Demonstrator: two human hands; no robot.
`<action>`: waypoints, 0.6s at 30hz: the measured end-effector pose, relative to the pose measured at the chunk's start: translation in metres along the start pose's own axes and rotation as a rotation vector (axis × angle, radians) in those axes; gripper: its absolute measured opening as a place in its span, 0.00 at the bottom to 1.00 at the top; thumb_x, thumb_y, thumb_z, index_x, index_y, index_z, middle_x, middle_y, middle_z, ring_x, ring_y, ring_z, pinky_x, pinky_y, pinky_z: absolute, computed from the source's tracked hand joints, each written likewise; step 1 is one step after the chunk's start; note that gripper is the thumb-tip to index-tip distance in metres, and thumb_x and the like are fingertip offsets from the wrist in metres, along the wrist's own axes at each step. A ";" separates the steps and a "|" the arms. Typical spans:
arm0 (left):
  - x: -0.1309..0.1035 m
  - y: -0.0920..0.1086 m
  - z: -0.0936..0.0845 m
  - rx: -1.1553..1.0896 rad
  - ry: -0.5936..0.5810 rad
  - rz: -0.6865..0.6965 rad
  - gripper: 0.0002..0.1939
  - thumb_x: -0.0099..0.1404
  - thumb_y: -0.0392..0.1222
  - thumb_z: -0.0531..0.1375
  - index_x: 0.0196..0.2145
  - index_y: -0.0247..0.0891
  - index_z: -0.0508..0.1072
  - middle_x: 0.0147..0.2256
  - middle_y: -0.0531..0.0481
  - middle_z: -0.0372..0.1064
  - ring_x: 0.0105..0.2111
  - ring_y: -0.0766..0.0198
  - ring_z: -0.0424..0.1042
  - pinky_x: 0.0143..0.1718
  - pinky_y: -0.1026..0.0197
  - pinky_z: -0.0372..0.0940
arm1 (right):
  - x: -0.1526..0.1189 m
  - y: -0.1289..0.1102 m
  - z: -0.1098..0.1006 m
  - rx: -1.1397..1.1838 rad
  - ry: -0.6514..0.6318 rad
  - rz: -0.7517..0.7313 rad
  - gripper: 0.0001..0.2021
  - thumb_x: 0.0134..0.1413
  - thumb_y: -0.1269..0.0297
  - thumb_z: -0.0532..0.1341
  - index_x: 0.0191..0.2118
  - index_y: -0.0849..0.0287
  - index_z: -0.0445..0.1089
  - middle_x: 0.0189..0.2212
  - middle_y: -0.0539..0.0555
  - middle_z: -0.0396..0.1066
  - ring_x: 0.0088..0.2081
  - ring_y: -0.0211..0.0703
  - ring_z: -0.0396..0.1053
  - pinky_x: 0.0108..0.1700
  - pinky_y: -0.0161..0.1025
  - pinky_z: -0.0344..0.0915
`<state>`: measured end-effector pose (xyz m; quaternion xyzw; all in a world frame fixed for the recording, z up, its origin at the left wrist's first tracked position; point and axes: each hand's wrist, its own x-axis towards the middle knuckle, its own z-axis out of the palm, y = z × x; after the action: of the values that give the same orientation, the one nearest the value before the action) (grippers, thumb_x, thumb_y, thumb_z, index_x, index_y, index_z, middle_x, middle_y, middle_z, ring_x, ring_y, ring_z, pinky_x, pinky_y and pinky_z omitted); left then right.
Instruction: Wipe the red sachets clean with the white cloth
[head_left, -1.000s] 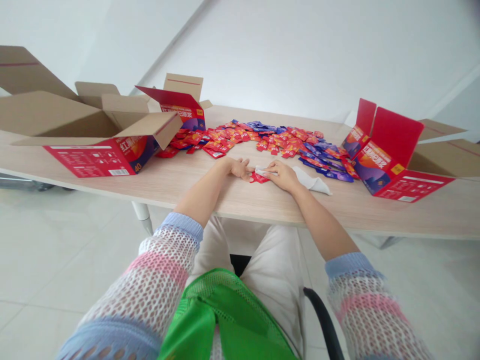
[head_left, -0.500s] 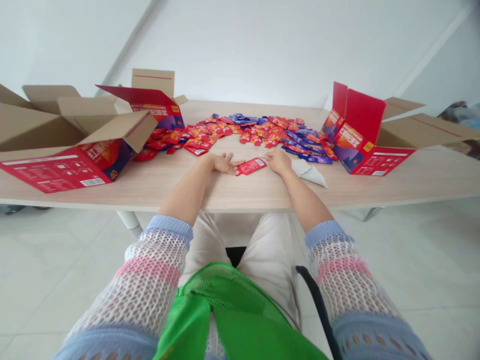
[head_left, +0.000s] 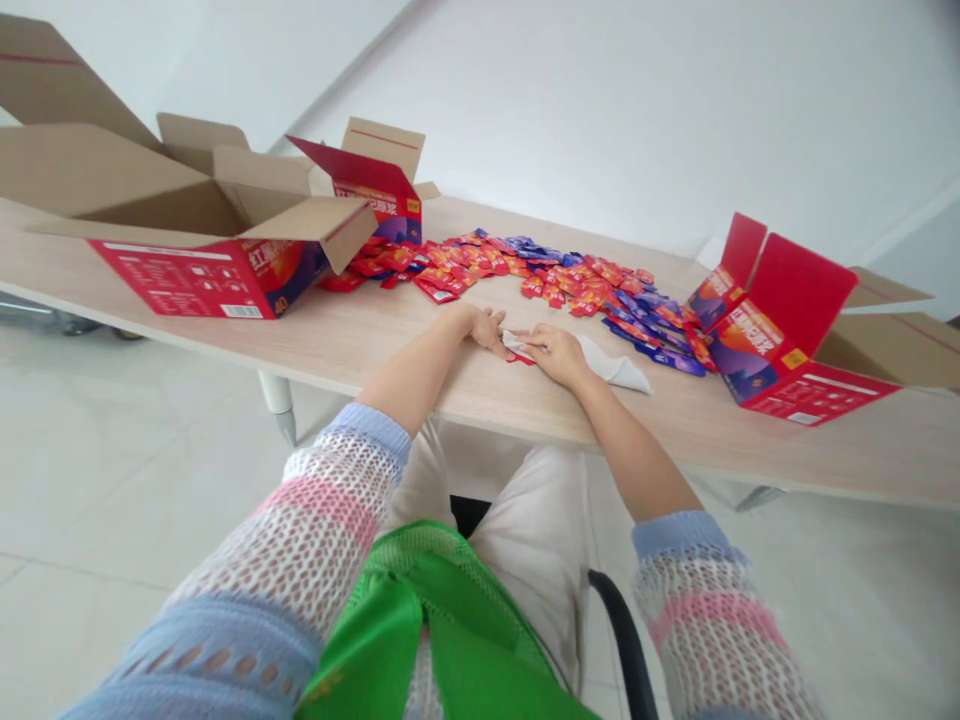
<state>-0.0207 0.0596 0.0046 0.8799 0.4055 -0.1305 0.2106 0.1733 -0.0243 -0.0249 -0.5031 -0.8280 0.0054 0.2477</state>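
Note:
A red sachet (head_left: pixel 517 357) lies on the table in front of me, largely covered by a white cloth and my fingers. My left hand (head_left: pixel 484 328) rests at its left end, fingers apart and the thumb side touching the sachet. My right hand (head_left: pixel 556 353) presses a white cloth (head_left: pixel 616 369) down onto the sachet, its fingers closed on the cloth. The rest of the cloth trails out to the right of that hand, flat on the tabletop.
Red sachets (head_left: pixel 457 262) and purple sachets (head_left: pixel 652 322) lie heaped in an arc behind my hands. An open red carton (head_left: pixel 184 280) stands at the left, another carton (head_left: pixel 382 205) behind it, and a third carton (head_left: pixel 780 360) at the right. The table (head_left: pixel 540 410) meets a white wall.
My right hand has moved left along the sachet with the cloth, covering most of it. My left hand stays at the sachet's left end. The view has tilted and turned.

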 end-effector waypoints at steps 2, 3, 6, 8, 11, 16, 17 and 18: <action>0.003 -0.003 0.001 -0.006 -0.005 0.005 0.55 0.44 0.66 0.66 0.66 0.51 0.54 0.70 0.53 0.25 0.68 0.37 0.22 0.65 0.39 0.28 | 0.000 -0.003 0.000 -0.037 -0.041 -0.029 0.13 0.60 0.57 0.60 0.49 0.46 0.77 0.38 0.50 0.74 0.40 0.43 0.71 0.38 0.37 0.62; 0.004 -0.004 0.002 -0.002 -0.010 0.011 0.55 0.44 0.65 0.66 0.67 0.52 0.53 0.71 0.53 0.26 0.68 0.38 0.22 0.65 0.39 0.29 | 0.000 -0.003 -0.001 -0.055 -0.044 -0.026 0.13 0.60 0.57 0.60 0.49 0.46 0.77 0.38 0.50 0.74 0.39 0.43 0.71 0.37 0.37 0.61; 0.004 -0.006 0.001 0.022 -0.023 0.026 0.56 0.44 0.65 0.66 0.67 0.52 0.50 0.70 0.51 0.23 0.68 0.38 0.22 0.65 0.37 0.30 | -0.001 0.001 -0.005 -0.103 -0.046 0.022 0.14 0.61 0.56 0.58 0.49 0.46 0.77 0.40 0.51 0.74 0.40 0.44 0.70 0.37 0.38 0.61; 0.003 -0.005 0.000 0.039 -0.030 0.025 0.56 0.45 0.67 0.66 0.68 0.53 0.49 0.70 0.50 0.20 0.68 0.37 0.22 0.64 0.35 0.30 | -0.002 0.005 -0.008 -0.138 -0.055 0.071 0.14 0.61 0.55 0.58 0.49 0.46 0.77 0.41 0.51 0.74 0.41 0.45 0.70 0.37 0.38 0.61; 0.002 -0.002 -0.002 0.062 -0.048 0.012 0.56 0.47 0.68 0.64 0.68 0.52 0.47 0.69 0.47 0.16 0.67 0.35 0.21 0.63 0.34 0.30 | -0.001 0.012 -0.012 -0.163 -0.057 0.140 0.15 0.60 0.53 0.58 0.49 0.46 0.77 0.42 0.52 0.74 0.42 0.47 0.70 0.38 0.39 0.61; -0.001 -0.001 -0.004 0.045 -0.048 0.019 0.57 0.47 0.68 0.65 0.68 0.55 0.43 0.69 0.45 0.15 0.67 0.34 0.21 0.62 0.32 0.29 | 0.000 0.027 -0.018 -0.199 -0.043 0.239 0.18 0.60 0.48 0.58 0.50 0.46 0.76 0.42 0.53 0.77 0.44 0.48 0.71 0.41 0.39 0.63; -0.001 -0.001 -0.004 0.035 -0.049 0.021 0.57 0.46 0.67 0.65 0.68 0.56 0.43 0.69 0.45 0.15 0.67 0.34 0.21 0.62 0.31 0.29 | 0.000 0.030 -0.018 -0.206 -0.035 0.267 0.18 0.60 0.48 0.58 0.50 0.46 0.76 0.42 0.54 0.77 0.44 0.49 0.71 0.42 0.39 0.63; -0.002 -0.001 -0.003 0.028 -0.048 0.022 0.57 0.46 0.67 0.65 0.68 0.57 0.42 0.69 0.46 0.15 0.67 0.34 0.21 0.62 0.31 0.29 | -0.001 0.034 -0.019 -0.213 -0.024 0.299 0.18 0.59 0.49 0.59 0.50 0.46 0.76 0.42 0.54 0.77 0.44 0.50 0.71 0.43 0.40 0.63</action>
<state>-0.0220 0.0604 0.0082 0.8838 0.3888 -0.1547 0.2094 0.2093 -0.0127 -0.0173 -0.6436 -0.7429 -0.0394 0.1797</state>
